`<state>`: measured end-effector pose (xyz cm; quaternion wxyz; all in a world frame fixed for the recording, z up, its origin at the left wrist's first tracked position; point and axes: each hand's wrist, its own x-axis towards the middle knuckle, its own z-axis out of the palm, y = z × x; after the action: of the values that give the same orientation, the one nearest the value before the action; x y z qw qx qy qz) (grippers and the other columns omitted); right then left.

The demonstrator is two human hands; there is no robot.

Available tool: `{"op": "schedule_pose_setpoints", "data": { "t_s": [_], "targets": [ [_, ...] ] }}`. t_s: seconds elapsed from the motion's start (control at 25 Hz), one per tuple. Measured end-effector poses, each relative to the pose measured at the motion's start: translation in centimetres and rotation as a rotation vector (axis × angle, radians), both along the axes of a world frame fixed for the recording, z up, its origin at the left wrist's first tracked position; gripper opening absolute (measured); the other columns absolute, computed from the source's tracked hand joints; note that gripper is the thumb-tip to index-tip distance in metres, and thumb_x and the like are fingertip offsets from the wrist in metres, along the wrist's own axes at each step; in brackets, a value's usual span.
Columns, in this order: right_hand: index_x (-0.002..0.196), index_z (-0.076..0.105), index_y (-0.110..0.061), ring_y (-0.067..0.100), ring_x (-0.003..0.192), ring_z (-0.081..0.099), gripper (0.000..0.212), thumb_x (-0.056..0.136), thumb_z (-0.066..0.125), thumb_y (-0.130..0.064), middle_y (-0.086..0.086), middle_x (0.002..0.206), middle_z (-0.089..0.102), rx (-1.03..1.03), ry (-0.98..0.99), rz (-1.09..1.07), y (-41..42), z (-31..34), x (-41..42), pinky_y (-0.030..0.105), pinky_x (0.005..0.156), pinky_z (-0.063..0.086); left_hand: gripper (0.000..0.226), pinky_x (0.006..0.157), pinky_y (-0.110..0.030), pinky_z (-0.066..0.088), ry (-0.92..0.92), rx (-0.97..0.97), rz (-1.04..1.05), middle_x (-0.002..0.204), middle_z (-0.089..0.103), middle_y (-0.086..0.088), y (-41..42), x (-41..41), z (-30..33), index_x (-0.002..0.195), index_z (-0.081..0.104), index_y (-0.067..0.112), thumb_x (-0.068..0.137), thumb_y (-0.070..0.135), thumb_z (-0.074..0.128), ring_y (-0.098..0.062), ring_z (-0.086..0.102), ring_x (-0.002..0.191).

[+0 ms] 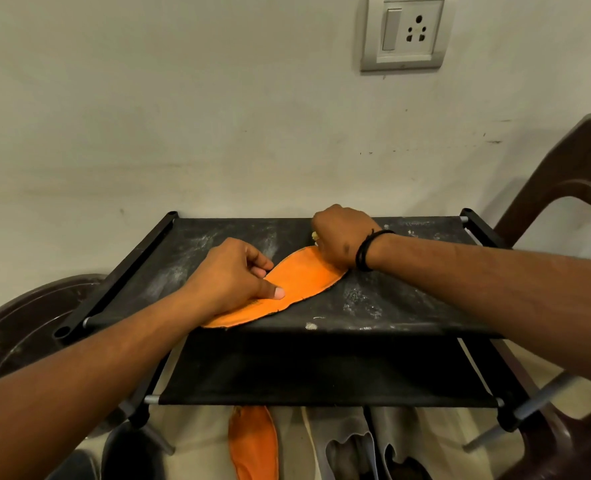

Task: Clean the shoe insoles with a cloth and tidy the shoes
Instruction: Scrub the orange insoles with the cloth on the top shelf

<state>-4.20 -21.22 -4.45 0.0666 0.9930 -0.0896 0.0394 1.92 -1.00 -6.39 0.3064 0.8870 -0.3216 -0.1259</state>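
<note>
Two hands work on one orange insole [299, 280] that lies slantwise on the dusty top shelf [408, 299] of a black fabric shoe rack, its heel end hanging just over the near edge. At far left I see a brown plastic tub [27, 327] touching the rack's left rail. My left hand [230, 275] holds the insole's heel half down, thumb flat on it and fingers curled at its left edge. My right hand [342, 237], fisted, sits on the toe end; a scrap of yellowish cloth [315, 235] peeks out beside it, so I take it to be gripping that. Bare shelf lies open to the right. Below, a second orange insole [252, 441] and grey shoes [373, 452] rest on the floor. A brown plastic chair [564, 188] crowds the rack's right side.
</note>
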Motion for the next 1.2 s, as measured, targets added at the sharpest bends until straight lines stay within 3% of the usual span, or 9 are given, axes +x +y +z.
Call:
{"op": "schedule_pose_setpoints", "data": {
  "t_s": [0.08, 0.2, 0.36, 0.52, 0.68, 0.8, 0.88, 1.04, 1.2],
  "targets": [
    [0.066, 0.048, -0.009, 0.028, 0.066, 0.053, 0.025, 0.090, 0.052, -0.015, 0.007, 0.065, 0.051, 0.164, -0.008, 0.075, 1.7, -0.3, -0.2, 0.031, 0.051, 0.039, 0.049, 0.086, -0.027, 0.056, 0.013, -0.003, 0.004, 0.092, 0.074, 0.006, 0.0, 0.0, 0.0, 0.111, 0.076, 0.021, 0.066, 0.032, 0.093, -0.005, 0.069, 0.086],
    [0.077, 0.064, -0.012, 0.021, 0.066, 0.057, 0.014, 0.086, 0.055, -0.018, 0.005, 0.073, 0.064, 0.355, 0.014, 0.268, 4.5, -1.2, -1.5, 0.033, 0.057, 0.047, 0.047, 0.087, -0.028, 0.055, 0.012, -0.008, 0.006, 0.090, 0.074, 0.007, 0.0, 0.1, 0.0, 0.109, 0.077, 0.023, 0.066, 0.030, 0.094, -0.005, 0.069, 0.087],
    [0.083, 0.064, -0.013, 0.022, 0.070, 0.059, 0.018, 0.088, 0.054, -0.027, 0.003, 0.079, 0.064, 0.193, -0.015, 0.116, 0.6, -0.9, -1.0, 0.034, 0.061, 0.052, 0.047, 0.092, -0.031, 0.056, 0.027, -0.010, -0.009, 0.094, 0.073, 0.008, 0.0, 0.1, -0.1, 0.111, 0.075, 0.023, 0.068, 0.032, 0.091, -0.004, 0.069, 0.089],
    [0.084, 0.060, -0.011, 0.028, 0.070, 0.057, 0.014, 0.090, 0.053, -0.022, 0.010, 0.082, 0.062, 0.082, -0.072, -0.108, -2.8, -0.9, -0.8, 0.030, 0.056, 0.040, 0.044, 0.094, -0.035, 0.056, 0.073, -0.022, -0.011, 0.094, 0.074, 0.006, 0.0, 0.2, -0.1, 0.108, 0.077, 0.023, 0.068, 0.030, 0.092, -0.005, 0.069, 0.089],
    [0.079, 0.065, -0.006, 0.027, 0.068, 0.060, 0.021, 0.089, 0.053, -0.021, 0.012, 0.077, 0.067, 0.278, -0.056, 0.081, 0.2, -0.9, -1.5, 0.039, 0.059, 0.050, 0.037, 0.094, -0.035, 0.057, 0.144, -0.069, -0.013, 0.088, 0.078, 0.005, 0.3, 0.8, 0.2, 0.099, 0.079, 0.022, 0.065, 0.025, 0.094, -0.008, 0.073, 0.086],
    [0.075, 0.065, -0.010, 0.018, 0.063, 0.057, 0.019, 0.088, 0.057, -0.022, 0.003, 0.068, 0.063, 0.404, 0.054, 0.303, 4.1, -0.6, -3.2, 0.031, 0.057, 0.045, 0.032, 0.087, -0.030, 0.058, 0.143, -0.096, -0.021, 0.080, 0.078, 0.006, 0.3, 1.1, 0.1, 0.093, 0.080, 0.021, 0.064, 0.022, 0.095, -0.005, 0.074, 0.079],
    [0.076, 0.064, -0.013, 0.018, 0.066, 0.058, 0.016, 0.087, 0.056, -0.023, 0.001, 0.070, 0.063, 0.317, 0.056, 0.297, 3.4, -0.7, -3.3, 0.032, 0.057, 0.048, 0.032, 0.084, -0.027, 0.057, 0.110, -0.091, -0.020, 0.078, 0.077, 0.008, 0.3, 1.0, -0.1, 0.094, 0.080, 0.023, 0.065, 0.023, 0.094, -0.003, 0.073, 0.076],
    [0.084, 0.065, -0.008, 0.028, 0.073, 0.062, 0.022, 0.088, 0.053, -0.026, 0.009, 0.078, 0.067, 0.168, 0.006, 0.073, -0.6, -0.6, -2.6, 0.045, 0.066, 0.055, 0.034, 0.084, -0.025, 0.057, 0.091, -0.076, -0.025, 0.083, 0.077, 0.006, 0.3, 0.9, -0.3, 0.098, 0.079, 0.021, 0.068, 0.026, 0.092, -0.004, 0.072, 0.079],
    [0.069, 0.055, -0.010, 0.021, 0.064, 0.053, 0.021, 0.087, 0.054, -0.020, 0.003, 0.066, 0.057, 0.310, 0.019, 0.289, 3.8, -0.8, -4.6, 0.040, 0.061, 0.048, 0.033, 0.078, -0.021, 0.055, 0.077, -0.067, -0.041, 0.082, 0.076, 0.007, 0.3, 0.9, -0.3, 0.098, 0.078, 0.023, 0.068, 0.027, 0.092, -0.001, 0.072, 0.076]
  ]
}}
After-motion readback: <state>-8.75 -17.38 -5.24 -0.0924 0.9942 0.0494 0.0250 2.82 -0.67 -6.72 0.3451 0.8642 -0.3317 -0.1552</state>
